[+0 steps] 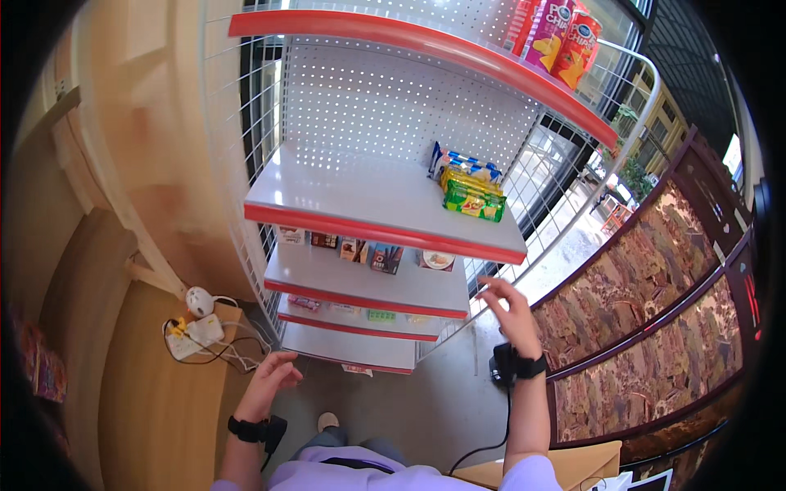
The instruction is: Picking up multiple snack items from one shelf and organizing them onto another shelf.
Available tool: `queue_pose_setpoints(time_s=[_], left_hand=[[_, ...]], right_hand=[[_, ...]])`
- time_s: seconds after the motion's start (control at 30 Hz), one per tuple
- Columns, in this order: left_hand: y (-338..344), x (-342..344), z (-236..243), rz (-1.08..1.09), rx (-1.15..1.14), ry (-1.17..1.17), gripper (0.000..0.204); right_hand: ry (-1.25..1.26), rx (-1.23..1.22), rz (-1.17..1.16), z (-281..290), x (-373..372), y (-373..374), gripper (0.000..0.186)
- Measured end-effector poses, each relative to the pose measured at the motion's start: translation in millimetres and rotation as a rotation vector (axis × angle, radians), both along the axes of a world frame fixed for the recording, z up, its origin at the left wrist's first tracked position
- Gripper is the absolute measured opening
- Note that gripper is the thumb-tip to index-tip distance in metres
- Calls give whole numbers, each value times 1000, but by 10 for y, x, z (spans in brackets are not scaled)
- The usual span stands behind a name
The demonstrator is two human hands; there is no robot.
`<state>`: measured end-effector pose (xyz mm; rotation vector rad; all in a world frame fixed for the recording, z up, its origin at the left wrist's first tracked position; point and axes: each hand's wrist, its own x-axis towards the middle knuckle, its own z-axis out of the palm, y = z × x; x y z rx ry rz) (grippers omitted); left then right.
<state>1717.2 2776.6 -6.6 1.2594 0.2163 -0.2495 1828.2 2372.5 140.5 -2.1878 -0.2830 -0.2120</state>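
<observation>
My left hand [273, 380] hangs in the air before the lowest shelf, fingers loosely bent and apart, holding nothing. My right hand [511, 314] is raised by the right end of the shelf rack, its fingers spread and slightly curled around nothing. Each wrist wears a black strap with a small device. Ahead stands the rack with red-edged grey shelves [344, 184]. On its wide upper-middle shelf, a green snack packet [475, 201], a yellow packet [470, 180] and a blue-and-white packet [465, 162] lie together at the right.
Red and purple chip packages [561, 37] stand on the top shelf. Several small boxes [386, 258] line the shelf below the packets. A power strip [196, 340] with cables lies on a wooden surface at left. A patterned brown panel [639, 327] stands at right, above a cardboard box [548, 466].
</observation>
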Motion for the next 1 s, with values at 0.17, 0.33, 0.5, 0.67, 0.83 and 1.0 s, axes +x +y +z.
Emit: queue_pose_setpoints(time_s=[0.17, 0.33, 0.5, 0.67, 0.83, 1.0], left_hand=[[-165, 618, 194, -41, -4, -65, 26], [-272, 735, 106, 57, -5, -45, 31], [-387, 611, -17, 412, -31, 51, 29], [-629, 628, -21, 473, -82, 40, 28], [-733, 730, 77, 411, -130, -4, 28], [-661, 597, 167, 461, -109, -1, 28]], right_hand=[[-209, -231, 62, 221, 1230, -174, 32], [-229, -789, 55, 273, 2583, -394, 78], [-8, -876, 42, 105, 3108, -625, 102], [-58, -887, 38, 0, 3141, -674, 118], [-23, -1021, 58, 186, 3204, -632, 122], [27, -1091, 140, 275, 3258, -563, 114]])
